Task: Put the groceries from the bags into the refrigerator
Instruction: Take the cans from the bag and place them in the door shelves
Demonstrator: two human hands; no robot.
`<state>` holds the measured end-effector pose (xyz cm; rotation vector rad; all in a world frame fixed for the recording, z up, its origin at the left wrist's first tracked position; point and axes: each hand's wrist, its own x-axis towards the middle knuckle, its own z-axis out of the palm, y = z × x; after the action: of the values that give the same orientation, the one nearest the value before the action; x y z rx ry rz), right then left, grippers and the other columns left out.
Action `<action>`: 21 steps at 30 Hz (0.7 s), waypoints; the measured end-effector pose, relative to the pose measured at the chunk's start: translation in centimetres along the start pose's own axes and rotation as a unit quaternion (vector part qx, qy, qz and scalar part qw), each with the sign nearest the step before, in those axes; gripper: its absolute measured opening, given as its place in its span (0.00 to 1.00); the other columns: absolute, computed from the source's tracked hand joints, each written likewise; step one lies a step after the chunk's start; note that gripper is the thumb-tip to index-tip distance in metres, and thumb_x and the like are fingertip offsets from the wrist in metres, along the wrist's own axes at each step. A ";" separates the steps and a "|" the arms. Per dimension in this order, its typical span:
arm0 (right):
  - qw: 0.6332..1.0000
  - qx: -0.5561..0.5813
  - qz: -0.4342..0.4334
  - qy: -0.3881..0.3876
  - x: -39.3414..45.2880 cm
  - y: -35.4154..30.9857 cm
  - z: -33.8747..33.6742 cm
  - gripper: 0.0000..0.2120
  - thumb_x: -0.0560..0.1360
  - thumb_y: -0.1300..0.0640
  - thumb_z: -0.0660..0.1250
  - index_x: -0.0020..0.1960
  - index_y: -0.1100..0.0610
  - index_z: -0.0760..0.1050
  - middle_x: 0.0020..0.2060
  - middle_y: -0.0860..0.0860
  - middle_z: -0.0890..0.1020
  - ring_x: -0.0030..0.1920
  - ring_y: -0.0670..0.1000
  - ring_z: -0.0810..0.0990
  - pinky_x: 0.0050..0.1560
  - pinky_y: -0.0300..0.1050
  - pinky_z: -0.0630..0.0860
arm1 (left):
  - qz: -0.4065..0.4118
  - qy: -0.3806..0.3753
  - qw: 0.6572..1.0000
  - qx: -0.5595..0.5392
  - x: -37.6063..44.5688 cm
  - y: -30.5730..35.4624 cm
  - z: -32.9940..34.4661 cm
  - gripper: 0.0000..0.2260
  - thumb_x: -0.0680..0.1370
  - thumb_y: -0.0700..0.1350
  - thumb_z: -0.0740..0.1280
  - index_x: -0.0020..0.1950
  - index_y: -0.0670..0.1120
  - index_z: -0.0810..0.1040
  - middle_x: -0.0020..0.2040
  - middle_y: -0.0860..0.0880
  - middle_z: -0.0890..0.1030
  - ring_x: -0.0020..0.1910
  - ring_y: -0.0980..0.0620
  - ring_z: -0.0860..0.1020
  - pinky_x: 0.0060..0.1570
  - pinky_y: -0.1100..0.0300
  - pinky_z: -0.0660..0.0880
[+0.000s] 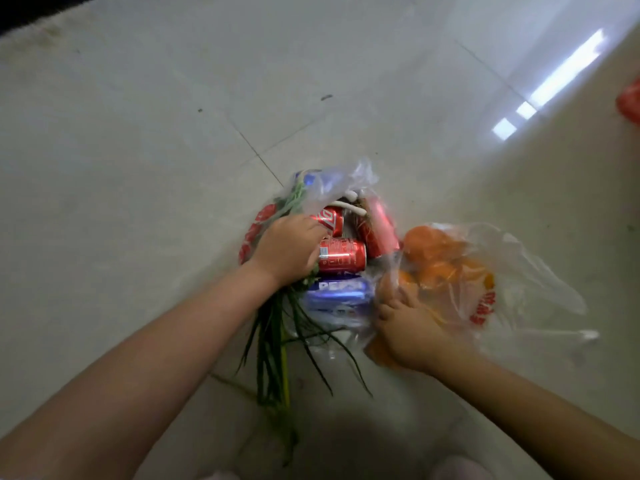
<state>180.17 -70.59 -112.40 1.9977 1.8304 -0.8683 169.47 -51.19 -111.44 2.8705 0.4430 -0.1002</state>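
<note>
We count three red soda cans [341, 255] and two blue ones [337, 295] lying sideways in the clear plastic bag [341, 180]; our left hand [289, 249] grips green scallions [273, 344] there, stalks toward us. Right hand [410, 327] clutches the orange-filled bag [485, 282] beside it.

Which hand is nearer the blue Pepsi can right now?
Right, narrowly. The right hand grips the bag of oranges immediately right of the blue Pepsi can, nearly touching it. The left hand sits just above it, closed around the green onions beside a red cola can.
</note>
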 end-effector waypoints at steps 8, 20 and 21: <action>0.987 -0.018 -0.007 0.157 1.6 -0.6 -2.2 0.11 0.70 0.54 0.67 0.51 0.56 0.79 0.49 0.54 0.83 0.52 0.55 0.81 0.57 0.53 0.74 | -0.062 -0.079 0.994 -0.032 1.1 0.2 -0.2 0.13 0.78 0.41 0.58 0.59 0.40 0.78 0.59 0.43 0.79 0.58 0.45 0.76 0.57 0.54 0.71; 1.000 0.025 0.003 -0.016 0.8 -0.9 1.5 0.22 0.78 0.55 0.56 0.71 0.55 0.61 0.67 0.54 0.71 0.69 0.53 0.67 0.72 0.47 0.58 | -0.064 -0.048 0.993 -0.091 0.5 0.0 -0.2 0.12 0.79 0.40 0.59 0.58 0.40 0.79 0.57 0.44 0.82 0.57 0.46 0.77 0.57 0.56 0.71; 0.999 0.040 0.005 -0.014 1.0 -0.9 1.5 0.21 0.78 0.56 0.56 0.70 0.55 0.63 0.66 0.54 0.72 0.68 0.53 0.69 0.71 0.48 0.61 | -0.065 -0.045 0.992 -0.097 0.5 0.0 -0.4 0.12 0.79 0.40 0.59 0.57 0.39 0.79 0.56 0.43 0.82 0.56 0.45 0.77 0.57 0.56 0.71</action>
<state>178.95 -70.56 -114.03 2.0308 1.7957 -0.9763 169.95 -50.96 -111.13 2.6330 0.5884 -0.1981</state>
